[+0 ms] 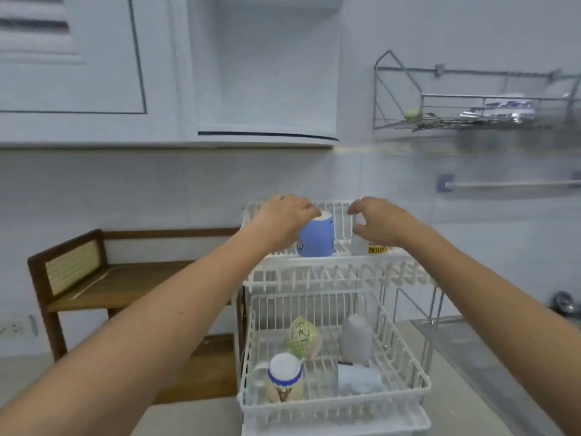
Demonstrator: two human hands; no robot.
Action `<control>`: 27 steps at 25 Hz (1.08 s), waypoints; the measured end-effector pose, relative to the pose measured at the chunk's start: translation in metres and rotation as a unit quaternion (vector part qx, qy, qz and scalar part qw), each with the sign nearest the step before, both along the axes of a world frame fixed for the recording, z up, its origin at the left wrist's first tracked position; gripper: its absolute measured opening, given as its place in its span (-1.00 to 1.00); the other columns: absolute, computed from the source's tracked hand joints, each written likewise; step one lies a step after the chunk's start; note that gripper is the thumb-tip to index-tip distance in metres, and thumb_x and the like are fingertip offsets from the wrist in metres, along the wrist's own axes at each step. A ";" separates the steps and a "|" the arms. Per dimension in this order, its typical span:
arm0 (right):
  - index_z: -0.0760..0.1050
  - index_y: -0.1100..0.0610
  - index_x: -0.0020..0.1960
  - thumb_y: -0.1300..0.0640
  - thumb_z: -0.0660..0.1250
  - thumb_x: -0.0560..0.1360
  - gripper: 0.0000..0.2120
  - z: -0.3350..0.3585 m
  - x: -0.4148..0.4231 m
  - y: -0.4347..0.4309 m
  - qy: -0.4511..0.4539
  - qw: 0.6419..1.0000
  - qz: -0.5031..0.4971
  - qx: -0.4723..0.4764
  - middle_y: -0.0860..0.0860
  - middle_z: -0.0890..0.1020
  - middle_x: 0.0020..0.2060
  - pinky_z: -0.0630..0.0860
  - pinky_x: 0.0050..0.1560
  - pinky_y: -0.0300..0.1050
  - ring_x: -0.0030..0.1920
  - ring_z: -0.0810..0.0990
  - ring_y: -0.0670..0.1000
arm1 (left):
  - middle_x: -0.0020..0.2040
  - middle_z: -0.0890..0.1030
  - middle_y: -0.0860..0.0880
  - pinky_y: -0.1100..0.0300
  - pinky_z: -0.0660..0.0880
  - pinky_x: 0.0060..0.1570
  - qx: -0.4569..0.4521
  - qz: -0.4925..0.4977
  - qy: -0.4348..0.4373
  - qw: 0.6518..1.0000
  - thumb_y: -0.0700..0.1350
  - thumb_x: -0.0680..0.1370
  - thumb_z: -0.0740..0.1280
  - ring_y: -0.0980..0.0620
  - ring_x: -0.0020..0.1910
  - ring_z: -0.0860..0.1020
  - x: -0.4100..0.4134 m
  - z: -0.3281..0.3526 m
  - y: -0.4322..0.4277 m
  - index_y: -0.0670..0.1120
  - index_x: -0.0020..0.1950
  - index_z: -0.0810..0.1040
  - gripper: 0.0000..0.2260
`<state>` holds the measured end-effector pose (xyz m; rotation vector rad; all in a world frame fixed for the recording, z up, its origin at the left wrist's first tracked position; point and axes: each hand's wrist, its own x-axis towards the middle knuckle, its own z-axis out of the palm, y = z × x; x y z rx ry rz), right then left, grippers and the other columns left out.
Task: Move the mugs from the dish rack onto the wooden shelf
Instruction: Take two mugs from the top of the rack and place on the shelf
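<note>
A white two-tier dish rack (333, 272) stands on the counter. On its upper tier a blue mug (316, 239) sits upside down, and my left hand (281, 220) rests on its top with the fingers curled over it. My right hand (375, 221) closes around a clear glass with a yellow label (375, 248) beside the mug. The lower tier holds a green patterned mug (301, 338), a grey cup (356, 339), a mug with a blue band (284, 377) and a pale blue mug (360, 380) on its side. The wooden shelf (125, 284) stands left of the rack.
White wall cabinets (94, 73) hang overhead. A metal wire wall rack (471, 111) with small items is at the upper right, with a towel bar (509, 184) below it. A steel sink edge (490, 350) lies to the right of the rack.
</note>
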<state>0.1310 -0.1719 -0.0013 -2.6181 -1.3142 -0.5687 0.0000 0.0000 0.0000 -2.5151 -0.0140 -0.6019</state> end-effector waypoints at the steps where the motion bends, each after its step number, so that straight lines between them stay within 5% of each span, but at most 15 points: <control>1: 0.36 0.04 0.40 0.07 0.28 0.50 -0.53 0.003 0.008 0.000 -0.047 0.992 -0.044 -0.107 0.06 0.41 0.38 0.40 0.30 0.06 0.36 0.40 0.13 | 0.48 0.30 -0.06 -0.01 0.27 0.34 0.057 0.018 0.026 0.998 -0.25 0.54 0.27 -0.11 0.44 0.28 0.012 0.000 -0.002 0.01 0.47 0.26 -0.48; 4: 0.24 -0.04 0.46 0.03 0.34 0.47 -0.41 0.004 0.035 0.004 -0.164 0.931 -0.075 -0.318 0.02 0.29 0.45 0.38 0.30 0.10 0.42 0.31 0.11 | 0.56 0.12 -0.12 -0.11 0.05 0.47 0.206 0.050 0.106 0.972 -0.21 0.59 0.23 -0.16 0.52 0.08 0.052 -0.005 -0.005 0.03 0.52 0.14 -0.47; 6: 0.18 -0.08 0.48 0.05 0.39 0.46 -0.34 0.000 0.054 0.011 -0.218 0.901 -0.062 -0.371 0.02 0.24 0.47 0.36 0.29 0.10 0.44 0.27 0.13 | 0.57 0.04 -0.12 -0.13 0.00 0.49 0.269 0.070 0.153 0.948 -0.15 0.59 0.27 -0.17 0.54 0.02 0.074 -0.008 -0.004 0.06 0.53 0.08 -0.42; 12: 0.16 -0.14 0.46 0.06 0.34 0.55 -0.43 -0.024 0.083 0.041 -0.313 0.834 -0.079 -0.447 0.00 0.30 0.40 0.44 0.23 0.07 0.38 0.32 0.26 | 0.53 0.11 -0.15 -0.15 0.12 0.46 0.318 0.062 0.200 0.925 -0.15 0.47 0.44 -0.30 0.50 0.06 0.109 -0.029 0.001 0.10 0.51 0.07 -0.25; 16: 0.18 -0.01 0.45 0.02 0.33 0.52 -0.43 -0.018 0.081 0.037 -0.358 0.832 -0.075 -0.418 0.00 0.35 0.34 0.39 0.20 0.04 0.30 0.43 0.20 | 0.44 0.25 -0.20 -0.35 -0.04 0.43 0.309 0.051 0.169 0.935 -0.29 0.54 0.27 -0.32 0.40 0.25 0.111 -0.029 0.005 -0.04 0.44 0.19 -0.49; 19: 0.25 0.06 0.38 -0.13 0.46 0.30 -0.26 -0.004 0.079 0.015 -0.316 0.876 -0.086 -0.355 0.01 0.42 0.27 0.42 0.12 0.01 0.20 0.54 0.16 | 0.42 0.28 -0.20 -0.41 -0.01 0.38 0.227 0.077 0.109 0.965 -0.22 0.50 0.32 -0.26 0.35 0.33 0.091 -0.019 0.013 -0.02 0.46 0.17 -0.42; 23: 0.36 0.02 0.20 -0.38 0.40 0.11 -0.21 0.010 0.073 -0.011 -0.145 0.979 -0.078 -0.122 -0.02 0.52 0.06 0.40 -0.16 -0.06 0.00 0.61 0.13 | 0.31 0.44 -0.20 -0.26 0.21 0.32 0.009 0.040 -0.099 0.994 0.04 0.29 0.51 -0.22 0.21 0.47 0.035 0.000 0.023 -0.05 0.44 0.33 -0.24; 25: 0.37 -0.05 0.03 -0.45 0.36 0.02 -0.27 0.013 0.057 -0.014 -0.011 0.998 -0.036 0.046 -0.09 0.56 -0.12 0.39 -0.22 -0.07 -0.16 0.55 0.11 | 0.19 0.55 -0.20 -0.15 0.39 0.16 -0.072 -0.027 -0.217 0.973 0.14 0.20 0.54 -0.23 0.09 0.55 -0.002 0.000 0.029 -0.13 0.36 0.41 -0.20; 27: 0.35 -0.12 -0.04 -0.42 0.37 -0.04 -0.33 0.014 0.031 -0.012 0.101 0.974 0.038 0.197 -0.23 0.53 -0.26 0.40 -0.29 -0.13 -0.24 0.53 -0.02 | 0.16 0.57 -0.13 0.02 0.48 -0.01 -0.189 -0.044 -0.300 0.934 0.25 0.18 0.51 -0.09 0.04 0.54 -0.042 -0.007 0.035 -0.09 0.35 0.37 -0.16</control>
